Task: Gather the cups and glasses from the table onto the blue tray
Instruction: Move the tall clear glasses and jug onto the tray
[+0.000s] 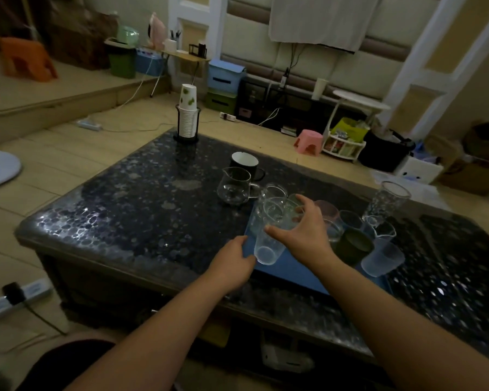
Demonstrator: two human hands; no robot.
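Far left on the table (130, 210): paper cup stack (187, 114) in a black holder, upright. My left hand (233, 262) grips the near-left edge of the blue tray (291, 270), fingers curled on the rim. Just right of it, clear plastic cup (267, 244) stands on the tray; my right hand (301, 228) is spread over it, thumb on its left side, fingers around more clear glasses behind. Far of the tray, off it: glass pitcher (235, 187) and black mug (244, 163), touching or nearly. Right half of tray: green cup (352, 246), frosted cup (381, 259), pink cup (328, 210), small glasses between. Tall textured glass (387, 201) far right; can't tell whether it's on the tray.
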